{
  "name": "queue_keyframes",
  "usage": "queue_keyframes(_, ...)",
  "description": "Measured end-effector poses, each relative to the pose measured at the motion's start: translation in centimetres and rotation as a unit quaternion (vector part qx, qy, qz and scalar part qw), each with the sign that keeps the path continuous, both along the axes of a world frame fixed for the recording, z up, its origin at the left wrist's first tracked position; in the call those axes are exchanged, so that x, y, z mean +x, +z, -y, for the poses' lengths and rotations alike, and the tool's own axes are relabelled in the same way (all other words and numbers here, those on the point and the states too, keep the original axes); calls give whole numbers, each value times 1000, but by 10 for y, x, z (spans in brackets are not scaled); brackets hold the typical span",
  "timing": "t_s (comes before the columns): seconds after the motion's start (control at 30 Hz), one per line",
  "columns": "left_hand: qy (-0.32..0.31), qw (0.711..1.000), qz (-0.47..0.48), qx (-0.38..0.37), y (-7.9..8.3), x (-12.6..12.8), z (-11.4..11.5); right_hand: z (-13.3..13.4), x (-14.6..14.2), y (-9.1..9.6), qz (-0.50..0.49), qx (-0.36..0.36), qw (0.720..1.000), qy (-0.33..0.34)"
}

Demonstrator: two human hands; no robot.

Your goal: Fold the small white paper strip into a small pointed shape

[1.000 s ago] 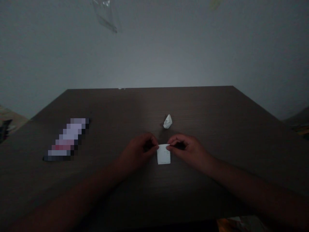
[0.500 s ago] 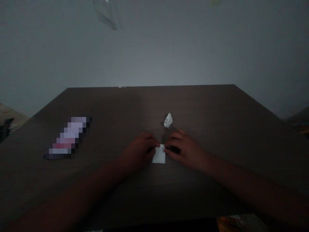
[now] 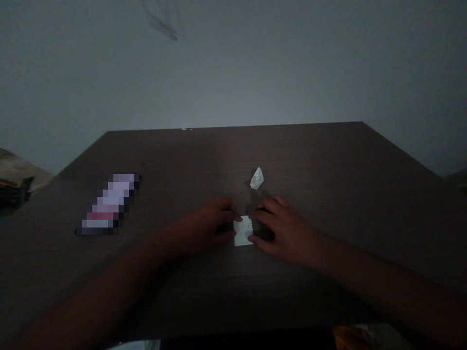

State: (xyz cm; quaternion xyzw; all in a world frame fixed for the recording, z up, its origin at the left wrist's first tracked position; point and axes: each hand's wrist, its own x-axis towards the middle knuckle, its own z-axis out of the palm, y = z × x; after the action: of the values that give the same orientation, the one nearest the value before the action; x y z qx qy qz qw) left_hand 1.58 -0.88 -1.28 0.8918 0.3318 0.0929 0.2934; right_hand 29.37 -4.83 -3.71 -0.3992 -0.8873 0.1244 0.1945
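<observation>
Both top corners pinched a second ago; now see the paper (image 3: 242, 233) flat at the middle of the surface (image 3: 328, 160), touched at its left edge by the curled left hand (image 3: 209, 224), grip unclear, and pressed under the spread right hand (image 3: 284, 229). Probably creasing a fold.

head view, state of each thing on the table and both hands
white paper, flat on the table, held at both side edges
left hand, fingertips pinching the paper's left edge
right hand, thumb and fingers gripping its right edge
folded paper piece, lying beyond the hands, untouched
pixelated object, lying flat at left, untouched
</observation>
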Motion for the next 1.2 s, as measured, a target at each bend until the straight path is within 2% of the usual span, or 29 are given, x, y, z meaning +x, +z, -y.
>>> queue_keyframes(0.27, -8, 1000, 14, -25, 3, -4, -2, 1, 1, -1, 5, 16, 1000, 10)
queue_keyframes(0.47, -25, 999, 21, -25, -1, -7, -4, 3, -1, -3, 29, 9, 1000, 4)
queue_keyframes(0.6, -50, 998, 31, -10, 1, -8, -3, 3, 0, -4, 33, 16, 999, 0)
queue_keyframes(0.83, -132, 990, 39, 31, 7, -6, -2, 3, 0, -4, 29, 26, 999, 6)
queue_keyframes(1.2, -145, 989, 39, 10, 17, -4, -1, 2, 5, -1, 3, -18, 1000, 20)
